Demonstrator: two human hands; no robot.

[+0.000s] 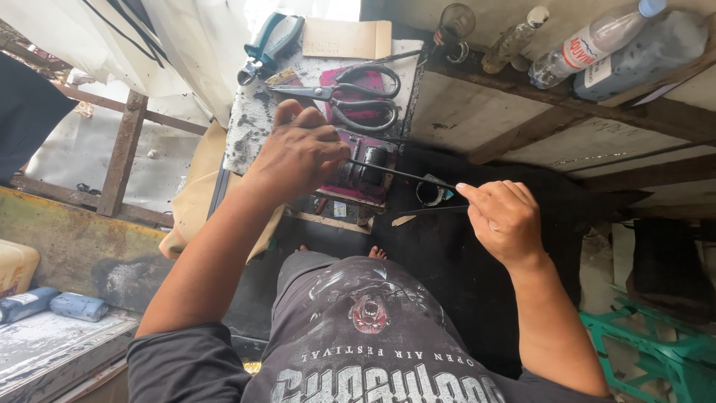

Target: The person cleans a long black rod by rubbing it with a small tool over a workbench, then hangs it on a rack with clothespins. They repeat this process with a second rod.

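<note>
- The left hand is curled, its fingers bunched and pinching one end of a thin black rod just above a small dark spool.
- The right hand is closed loosely, thumb and forefinger pressed together on the other end of the thin black rod, so the rod runs slanting between the two hands.
- A second thin dark strip lies just below the rod and reaches toward the right hand; whether the hand grips it too cannot be told.
- Just beyond the left hand lie large black-handled scissors on a magenta cloth, blades pointing left.
- Farther from the left hand, teal-handled pliers rest beside a tan cardboard piece.
- Between the hands and slightly beyond them sits a small round ring-shaped object, dark with a teal edge.
- All this sits on a small, grimy desk with a stained pale top.
- Beyond the right hand, a rough wooden shelf carries a clear plastic bottle, a small glass bottle and a grey flat container.
- Right of the right hand stands a green plastic stool.
- Left of the left hand are white sheeting and a wooden frame.
</note>
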